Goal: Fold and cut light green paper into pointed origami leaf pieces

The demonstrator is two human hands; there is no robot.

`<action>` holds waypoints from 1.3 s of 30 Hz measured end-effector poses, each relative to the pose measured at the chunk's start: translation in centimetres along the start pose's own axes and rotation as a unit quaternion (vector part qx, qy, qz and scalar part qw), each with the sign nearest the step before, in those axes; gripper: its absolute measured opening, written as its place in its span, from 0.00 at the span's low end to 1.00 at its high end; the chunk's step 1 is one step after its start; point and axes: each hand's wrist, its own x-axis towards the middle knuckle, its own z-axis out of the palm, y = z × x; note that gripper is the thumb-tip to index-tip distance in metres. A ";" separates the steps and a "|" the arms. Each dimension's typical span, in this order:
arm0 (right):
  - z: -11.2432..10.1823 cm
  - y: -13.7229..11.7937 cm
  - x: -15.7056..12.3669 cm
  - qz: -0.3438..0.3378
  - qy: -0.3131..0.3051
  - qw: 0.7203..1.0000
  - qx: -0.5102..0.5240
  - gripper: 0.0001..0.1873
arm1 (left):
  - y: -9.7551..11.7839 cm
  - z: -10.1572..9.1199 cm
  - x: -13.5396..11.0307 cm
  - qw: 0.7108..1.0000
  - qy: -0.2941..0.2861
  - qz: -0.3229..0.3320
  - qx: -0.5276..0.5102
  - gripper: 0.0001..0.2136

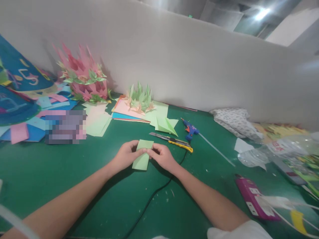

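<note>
Green tabletop; left fingers, right fingers pinching green paper, underside hidden.

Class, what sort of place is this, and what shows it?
Probably a papercraft workspace: there's a blue glue gun, a yellow-handled utility knife and spiky pink paper decorations.

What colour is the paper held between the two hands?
The paper is pale green; the head view shows it best.
</note>
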 end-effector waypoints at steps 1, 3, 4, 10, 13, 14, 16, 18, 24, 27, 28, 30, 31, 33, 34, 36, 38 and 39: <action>0.0 0.0 0.0 -0.001 -0.001 1.000 0.003 0.14 | 0.1 0.0 -0.1 1.000 -0.005 -0.007 -0.014 0.19; 0.0 0.0 0.0 -0.005 0.001 1.000 0.006 0.15 | 0.3 0.1 -0.2 0.999 -0.010 -0.022 -0.044 0.18; 0.0 0.0 0.0 -0.007 0.005 1.000 0.011 0.15 | 0.4 0.2 -0.2 0.998 -0.006 -0.028 -0.060 0.18; 0.2 -0.2 -0.2 -0.047 0.035 0.992 0.116 0.07 | 0.8 0.3 -0.1 0.985 0.029 -0.050 -0.162 0.18; 0.2 -0.2 -0.2 -0.083 0.033 0.994 0.070 0.06 | 0.8 0.2 0.0 0.979 0.043 -0.054 -0.191 0.17; 0.2 -0.1 -0.3 -0.085 0.036 0.994 0.053 0.05 | 0.9 0.2 0.0 0.978 0.041 -0.054 -0.196 0.17; 0.2 0.1 -0.3 -0.079 0.047 0.995 0.032 0.06 | 0.8 0.1 0.0 0.977 0.033 -0.053 -0.205 0.18; 0.1 0.2 -0.2 -0.075 0.059 0.995 0.019 0.07 | 0.8 0.1 0.0 0.976 0.029 -0.053 -0.211 0.18; -0.1 0.1 0.1 -0.088 0.074 0.993 -0.004 0.04 | 0.7 0.2 0.0 0.975 0.038 -0.053 -0.211 0.17; 0.0 0.1 0.2 -0.079 0.076 0.994 -0.001 0.07 | 0.9 0.3 0.0 0.977 0.056 -0.049 -0.197 0.17; 0.0 0.1 0.2 -0.076 0.074 0.994 0.001 0.08 | 0.9 0.3 0.0 0.979 0.060 -0.045 -0.188 0.17; 0.1 0.2 0.2 -0.068 0.070 0.995 0.009 0.09 | 0.8 0.3 0.0 0.984 0.063 -0.032 -0.162 0.17; 0.2 0.3 0.1 -0.063 0.069 0.996 0.015 0.09 | 0.7 0.3 0.0 0.987 0.063 -0.026 -0.148 0.17; 0.2 0.5 0.1 -0.050 0.070 0.996 0.033 0.09 | 0.6 0.3 0.0 0.990 0.064 -0.018 -0.125 0.17; 0.2 0.6 0.1 -0.045 0.070 0.996 0.043 0.09 | 0.6 0.3 0.0 0.990 0.065 -0.018 -0.120 0.17; 0.3 0.7 0.1 -0.037 0.068 0.995 0.062 0.10 | 0.7 0.3 -0.1 0.990 0.061 -0.025 -0.124 0.18; 0.3 0.7 0.1 -0.030 0.064 0.995 0.069 0.11 | 1.0 0.3 -0.2 0.988 0.049 -0.035 -0.143 0.17; 0.3 0.7 0.1 -0.027 0.063 0.995 0.068 0.11 | 1.2 0.3 -0.2 0.987 0.041 -0.036 -0.151 0.18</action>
